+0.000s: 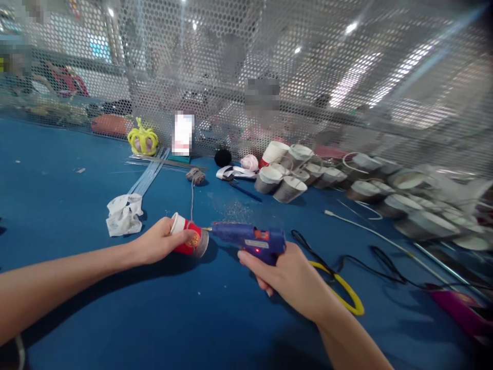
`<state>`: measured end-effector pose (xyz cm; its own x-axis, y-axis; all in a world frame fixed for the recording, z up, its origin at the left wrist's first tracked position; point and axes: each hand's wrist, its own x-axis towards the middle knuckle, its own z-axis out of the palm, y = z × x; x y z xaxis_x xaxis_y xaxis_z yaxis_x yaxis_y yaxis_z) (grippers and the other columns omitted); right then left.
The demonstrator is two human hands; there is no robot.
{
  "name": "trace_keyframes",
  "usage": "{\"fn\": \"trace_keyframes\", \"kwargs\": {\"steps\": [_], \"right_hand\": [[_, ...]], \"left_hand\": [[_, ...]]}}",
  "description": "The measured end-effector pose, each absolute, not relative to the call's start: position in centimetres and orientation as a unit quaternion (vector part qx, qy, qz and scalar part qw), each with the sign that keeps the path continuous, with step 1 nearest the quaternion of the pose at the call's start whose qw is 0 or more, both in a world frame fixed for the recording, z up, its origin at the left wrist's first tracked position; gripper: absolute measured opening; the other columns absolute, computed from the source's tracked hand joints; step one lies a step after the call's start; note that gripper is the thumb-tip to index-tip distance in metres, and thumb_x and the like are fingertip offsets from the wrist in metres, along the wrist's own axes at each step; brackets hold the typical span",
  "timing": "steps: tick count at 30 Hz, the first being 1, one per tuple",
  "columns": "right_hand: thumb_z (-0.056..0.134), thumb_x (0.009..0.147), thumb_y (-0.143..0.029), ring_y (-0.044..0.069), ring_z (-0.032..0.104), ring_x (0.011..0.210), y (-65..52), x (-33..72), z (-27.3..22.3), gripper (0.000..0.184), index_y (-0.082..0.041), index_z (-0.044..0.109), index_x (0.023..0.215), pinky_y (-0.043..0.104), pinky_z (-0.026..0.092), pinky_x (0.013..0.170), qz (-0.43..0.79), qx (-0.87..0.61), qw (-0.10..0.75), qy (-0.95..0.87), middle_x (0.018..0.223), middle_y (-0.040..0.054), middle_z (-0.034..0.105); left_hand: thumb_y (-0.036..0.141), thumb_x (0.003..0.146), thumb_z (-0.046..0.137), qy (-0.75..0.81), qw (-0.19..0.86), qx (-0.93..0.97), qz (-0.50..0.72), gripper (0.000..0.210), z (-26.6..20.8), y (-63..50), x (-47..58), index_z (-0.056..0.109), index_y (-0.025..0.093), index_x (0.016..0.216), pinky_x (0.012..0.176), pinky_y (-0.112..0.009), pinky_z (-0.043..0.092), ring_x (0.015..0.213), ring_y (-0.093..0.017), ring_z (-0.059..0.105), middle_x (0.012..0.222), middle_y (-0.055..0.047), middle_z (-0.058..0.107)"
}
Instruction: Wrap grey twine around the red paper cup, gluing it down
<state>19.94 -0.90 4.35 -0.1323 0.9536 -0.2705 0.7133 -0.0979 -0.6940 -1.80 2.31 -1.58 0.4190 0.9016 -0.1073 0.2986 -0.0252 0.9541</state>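
Observation:
My left hand (164,240) grips a red paper cup (187,245) lying tilted on its side, its white rim toward my left. Grey yarn covers a band near the cup's base. A strand runs from the cup up to a small ball of grey yarn (195,176) on the table. In my right hand (283,272) is a blue hot glue gun (246,237) with a lit red light. Its metal nozzle points left and meets or nearly meets the cup's side; I cannot tell which. My fingers wrap around the gun's handle.
Several yarn-wrapped cups (290,188) crowd the right back. Clear glue sticks (152,172), a crumpled white tissue (124,215), a yellow crown-like piece (143,139) and a phone (183,134) stand left of them. A black cable (358,259) and yellow loop (352,298) lie right. Perforated metal mesh (231,61) borders the back.

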Motion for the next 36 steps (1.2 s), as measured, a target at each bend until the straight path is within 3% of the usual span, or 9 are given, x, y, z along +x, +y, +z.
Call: {"fn": "trace_keyframes", "kwargs": {"steps": [17,27,36], "right_hand": [[0.054,0.066,-0.038,0.009,0.042,0.030,-1.5,19.0,4.4,0.033,-0.020,0.039,0.042,0.020,0.034,0.033,0.308,-0.666,0.126,-0.667,0.031,-0.0043,0.043],[0.053,0.068,-0.037,0.010,0.040,0.030,-1.7,19.1,3.7,0.034,-0.021,0.037,0.043,0.022,0.033,0.032,0.273,-0.638,0.171,-0.699,0.031,-0.0048,0.041],[0.053,0.068,-0.038,0.011,0.041,0.031,-1.6,19.3,3.5,0.033,-0.022,0.037,0.044,0.023,0.033,0.033,0.270,-0.643,0.159,-0.699,0.033,-0.0043,0.042]], "left_hand": [[0.036,0.075,0.043,0.457,0.546,0.638,0.293,0.029,-1.5,2.4,-1.7,0.052,0.014,0.059,0.047,-0.019,0.026,0.049,-0.008,0.033,0.053,0.005,0.041],[0.035,0.074,0.042,0.471,0.534,0.638,0.294,0.028,-1.5,2.4,-1.7,0.045,0.015,0.056,0.045,-0.020,0.023,0.048,-0.008,0.029,0.052,0.006,0.035],[0.034,0.076,0.042,0.465,0.533,0.640,0.300,0.028,-1.7,2.5,-1.7,0.044,0.015,0.056,0.045,-0.019,0.023,0.049,-0.008,0.029,0.053,0.005,0.034]]}}
